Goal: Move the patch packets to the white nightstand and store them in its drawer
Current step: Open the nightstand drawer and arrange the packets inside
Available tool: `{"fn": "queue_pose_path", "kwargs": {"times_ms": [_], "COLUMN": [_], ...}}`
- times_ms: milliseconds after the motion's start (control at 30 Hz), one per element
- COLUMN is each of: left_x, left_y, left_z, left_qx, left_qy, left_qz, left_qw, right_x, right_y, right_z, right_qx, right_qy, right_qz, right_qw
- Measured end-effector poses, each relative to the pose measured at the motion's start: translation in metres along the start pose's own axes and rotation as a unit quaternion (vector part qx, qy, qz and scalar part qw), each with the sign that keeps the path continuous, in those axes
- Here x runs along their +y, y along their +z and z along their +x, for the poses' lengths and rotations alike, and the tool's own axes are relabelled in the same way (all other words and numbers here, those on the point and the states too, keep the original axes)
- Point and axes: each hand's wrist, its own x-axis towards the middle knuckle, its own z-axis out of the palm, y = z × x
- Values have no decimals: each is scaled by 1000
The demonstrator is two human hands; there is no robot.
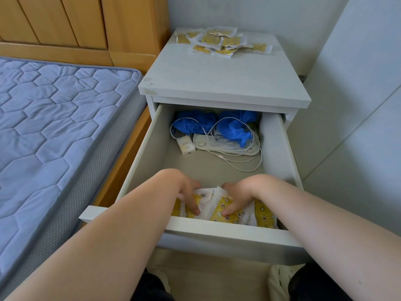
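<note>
Storing in progress: your left hand (pixel 188 195) and right hand (pixel 239 195) both grip yellow-and-white patch packets (pixel 221 210) at the front of the open white nightstand drawer (pixel 217 227). Release them, then fetch the matching packet pile (pixel 219 43) from the top surface

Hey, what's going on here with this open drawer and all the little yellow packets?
A person has both hands in the open drawer of the white nightstand. The left hand and right hand each hold yellow patch packets at the drawer's front end. A loose pile of more packets lies on the nightstand's top, near the wall, not yet stored. Blue crumpled material and white cables sit at the drawer's back.
</note>
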Motion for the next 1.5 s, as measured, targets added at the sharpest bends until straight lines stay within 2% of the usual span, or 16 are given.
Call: {"fn": "queue_pose_path", "kwargs": {"times_ms": [200, 500, 667, 767, 933, 1267, 1367, 1500], "left_x": [-5, 1, 6, 3, 4, 5, 7, 7], "left_y": [-3, 3, -1, -3, -1, -4, -5, -5], "left_z": [1, 8, 6, 5, 7, 6, 5, 5], "left_qx": [4, -17, -17, 13, -5, 38, 34, 18], "left_qy": [2, 35, 47, 48, 43, 59, 63, 61], "left_qz": [-12, -3, 4, -15, -15, -20, -15, -16], "left_qw": [1000, 999, 999, 999, 999, 997, 997, 998], "right_x": [4, 4, 3, 7, 5, 7, 7, 8], "right_y": [4, 4, 4, 0, 1, -5, -6, -7], "right_z": [4, 6, 7, 3, 0, -5, -6, -8], "right_qx": [5, 1, 0, 4, 0, 28, 37, 11], "right_qy": [23, -44, -33, -31, -43, -49, -51, -46], "right_qz": [17, -21, 14, 26, -3, 9, 17, 34], "right_qw": [1000, 999, 999, 999, 999, 998, 998, 998]}}
